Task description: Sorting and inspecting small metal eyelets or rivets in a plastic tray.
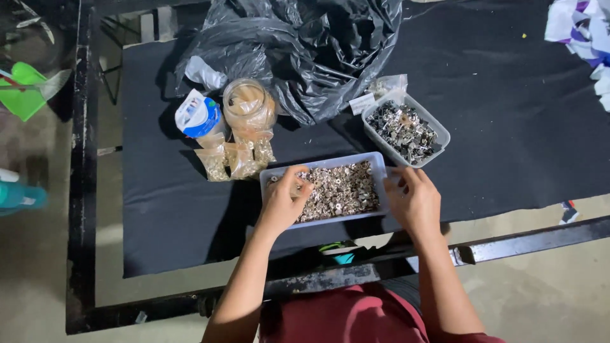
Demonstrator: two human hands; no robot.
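Near tray (381, 166) of small silvery parts sits at desk (508, 127) edge before you. Your left hand (284, 200) pinches parts inside tray; right hand (413, 198) grips tray's right rim, steadying it. Second tray (441, 133) behind-right.

A small workshop or sorting station for hardware parts is shown. A bench (508, 114) with a black metal frame is covered by a dark cloth, and a bare concrete floor (553, 292) is seen below it. Two grey plastic trays (375, 162) filled with small metal pieces are set on the cloth, with little clear bags (235, 159) of brass-coloured parts, a plastic jar (249, 105) and a crumpled black plastic sack (305, 51) beside them. Scraps of cloth (584, 32) are piled at the far corner.
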